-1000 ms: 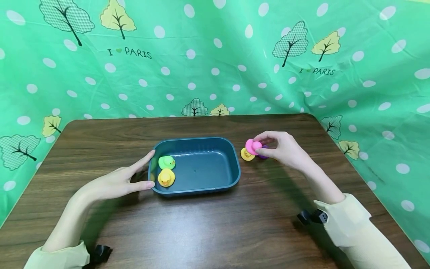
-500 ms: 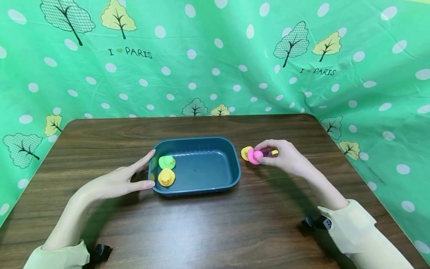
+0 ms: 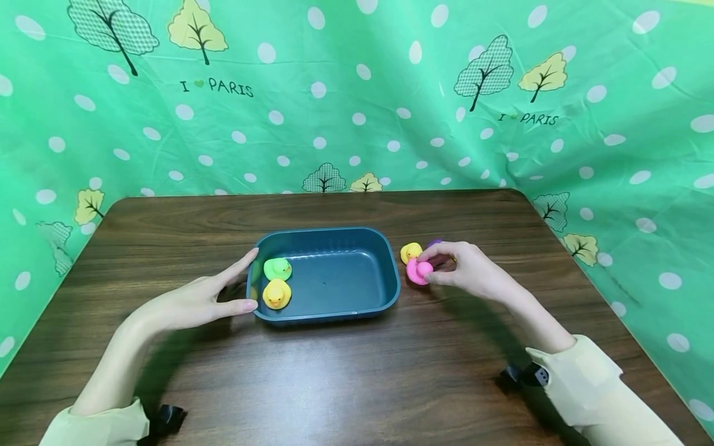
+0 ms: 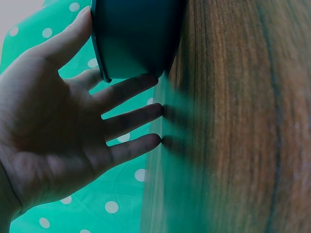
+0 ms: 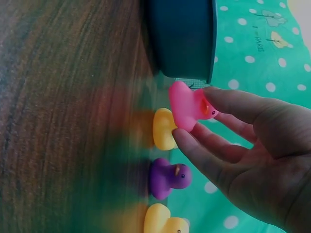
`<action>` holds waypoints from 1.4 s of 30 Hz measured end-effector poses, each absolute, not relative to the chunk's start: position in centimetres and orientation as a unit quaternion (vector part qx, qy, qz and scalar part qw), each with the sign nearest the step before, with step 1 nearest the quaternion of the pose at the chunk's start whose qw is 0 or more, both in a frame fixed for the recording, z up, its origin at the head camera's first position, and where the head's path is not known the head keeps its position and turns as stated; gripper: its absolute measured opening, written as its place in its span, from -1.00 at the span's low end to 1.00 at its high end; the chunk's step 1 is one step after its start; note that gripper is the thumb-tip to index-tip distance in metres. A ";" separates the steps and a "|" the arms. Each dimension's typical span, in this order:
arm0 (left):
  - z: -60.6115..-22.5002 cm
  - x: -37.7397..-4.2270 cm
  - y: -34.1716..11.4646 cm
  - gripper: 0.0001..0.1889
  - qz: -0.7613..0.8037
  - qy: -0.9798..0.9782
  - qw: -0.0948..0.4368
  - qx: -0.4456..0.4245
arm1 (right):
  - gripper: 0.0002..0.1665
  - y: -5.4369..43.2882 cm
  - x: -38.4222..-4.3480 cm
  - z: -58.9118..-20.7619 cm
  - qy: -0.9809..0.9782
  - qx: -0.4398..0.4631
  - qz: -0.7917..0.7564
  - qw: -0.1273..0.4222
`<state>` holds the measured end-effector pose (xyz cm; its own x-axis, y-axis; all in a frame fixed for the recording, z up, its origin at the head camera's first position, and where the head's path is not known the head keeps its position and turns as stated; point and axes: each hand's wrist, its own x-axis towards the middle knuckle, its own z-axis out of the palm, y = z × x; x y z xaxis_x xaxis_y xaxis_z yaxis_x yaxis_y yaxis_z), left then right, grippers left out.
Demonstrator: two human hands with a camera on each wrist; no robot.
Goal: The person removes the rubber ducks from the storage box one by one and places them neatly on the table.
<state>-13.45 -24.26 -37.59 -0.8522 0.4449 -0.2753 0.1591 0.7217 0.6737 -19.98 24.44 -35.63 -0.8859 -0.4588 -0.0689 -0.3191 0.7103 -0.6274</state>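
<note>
My right hand (image 3: pixel 474 269) pinches a pink rubber duck (image 3: pixel 415 272) between thumb and fingertips, just right of the blue plastic bin (image 3: pixel 394 282). In the right wrist view the duck (image 5: pixel 183 108) is tipped, its orange beak by a fingertip. My left hand (image 3: pixel 192 302) reaches to the bin's left end with spread, straight fingers. Its thumb and a forefinger touch the rim near the two left corners. Inside the bin, at its left end, sit a green duck (image 3: pixel 277 269) and a yellow duck (image 3: pixel 276 294).
Behind the pink duck stands a yellow duck (image 3: pixel 410 252). A purple duck (image 5: pixel 167 178) and another yellow duck (image 5: pixel 156 219) line up beside it, mostly hidden by my right hand in the head view. A green dotted cloth (image 3: pixel 357 142) hangs behind the brown table (image 3: pixel 323 371).
My right hand has brought the pink duck toward the table's front, off its overlap with the yellow and purple ducks. The left hand and the bin have stayed put.
</note>
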 end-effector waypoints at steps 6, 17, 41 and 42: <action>-37.6 -13.5 -24.2 -0.02 0.331 0.905 0.214 0.163 | -0.64 24.3 -19.9 -36.1 0.916 -0.216 -0.312 0.132; -37.4 -13.5 -24.0 -0.02 0.329 0.906 0.213 0.161 | -0.62 24.2 -19.7 -36.6 0.919 -0.226 -0.292 0.141; -37.5 -13.5 -24.1 -0.02 0.328 0.906 0.212 0.162 | -0.61 24.3 -20.1 -36.5 0.914 -0.217 -0.304 0.159; -37.4 -13.5 -24.1 -0.03 0.328 0.907 0.211 0.162 | -0.60 24.3 -20.1 -36.4 0.915 -0.216 -0.303 0.157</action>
